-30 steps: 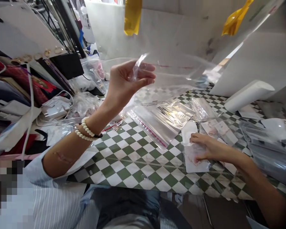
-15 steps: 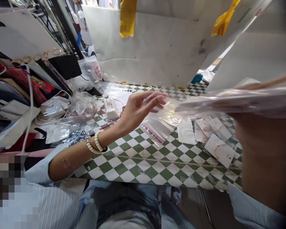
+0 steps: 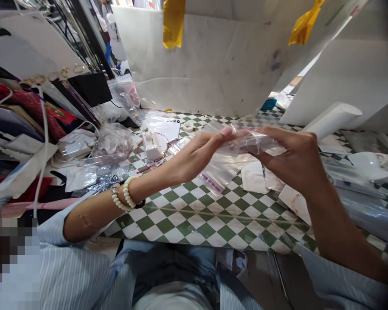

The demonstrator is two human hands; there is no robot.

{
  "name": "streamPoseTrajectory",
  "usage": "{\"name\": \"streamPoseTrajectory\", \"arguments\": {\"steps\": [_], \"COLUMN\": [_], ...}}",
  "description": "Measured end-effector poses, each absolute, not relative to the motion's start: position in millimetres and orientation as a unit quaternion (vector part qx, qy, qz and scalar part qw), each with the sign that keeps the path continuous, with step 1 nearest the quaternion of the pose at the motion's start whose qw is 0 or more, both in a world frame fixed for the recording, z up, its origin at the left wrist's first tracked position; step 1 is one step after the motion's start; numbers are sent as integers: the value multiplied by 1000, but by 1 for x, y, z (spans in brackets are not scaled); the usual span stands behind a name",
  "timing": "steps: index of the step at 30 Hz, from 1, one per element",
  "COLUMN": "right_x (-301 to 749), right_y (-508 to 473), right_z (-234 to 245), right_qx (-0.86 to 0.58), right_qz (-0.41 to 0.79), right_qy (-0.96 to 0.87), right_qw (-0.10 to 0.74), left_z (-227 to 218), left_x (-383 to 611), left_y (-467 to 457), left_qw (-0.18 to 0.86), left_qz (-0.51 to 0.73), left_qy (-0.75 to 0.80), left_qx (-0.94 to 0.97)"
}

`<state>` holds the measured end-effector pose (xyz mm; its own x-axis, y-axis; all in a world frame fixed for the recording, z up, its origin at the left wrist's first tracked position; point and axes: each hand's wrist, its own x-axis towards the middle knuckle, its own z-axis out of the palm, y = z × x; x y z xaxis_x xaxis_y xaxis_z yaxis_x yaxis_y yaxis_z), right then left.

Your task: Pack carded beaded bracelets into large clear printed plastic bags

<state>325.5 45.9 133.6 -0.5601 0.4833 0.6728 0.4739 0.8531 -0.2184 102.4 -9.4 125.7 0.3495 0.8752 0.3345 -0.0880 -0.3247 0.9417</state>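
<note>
Both hands pinch a crumpled clear plastic bag (image 3: 250, 143) in the air above the table. My left hand (image 3: 202, 150), with a white beaded bracelet (image 3: 124, 196) on its wrist, holds the bag's left end between thumb and fingers. My right hand (image 3: 289, 155) grips the other end, its fingers curled over the plastic. Something pinkish may lie inside, but the folds hide it. Below the hands lie a zip bag with a red strip (image 3: 215, 178), a white card (image 3: 254, 177) and a marble-patterned card (image 3: 292, 202).
The table has a green-and-white checkered cover (image 3: 194, 224). A small white device (image 3: 151, 146) with red thread and a tape roll (image 3: 188, 127) stand beyond my left hand. Plastic bags and cables (image 3: 114, 140) pile up at left; white boards rise behind.
My right hand has come up from the table, bringing the bag in front of me. My left hand has dropped lower and moved right, and both hands now meet on the bag.
</note>
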Motion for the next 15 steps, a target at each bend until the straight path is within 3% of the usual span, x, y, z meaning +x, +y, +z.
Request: {"name": "streamPoseTrajectory", "arguments": {"steps": [7,15], "right_x": [335,330], "right_y": [65,89], "right_z": [131,111], "right_qx": [-289,-281], "right_qz": [-46,103], "right_qy": [-889,-923], "right_qw": [353,241], "left_z": [149,154], "left_x": [102,117], "left_y": [-13,-3], "left_qw": [510,476], "left_qz": [501,492], "left_qy": [305,295], "left_qx": [629,667]}}
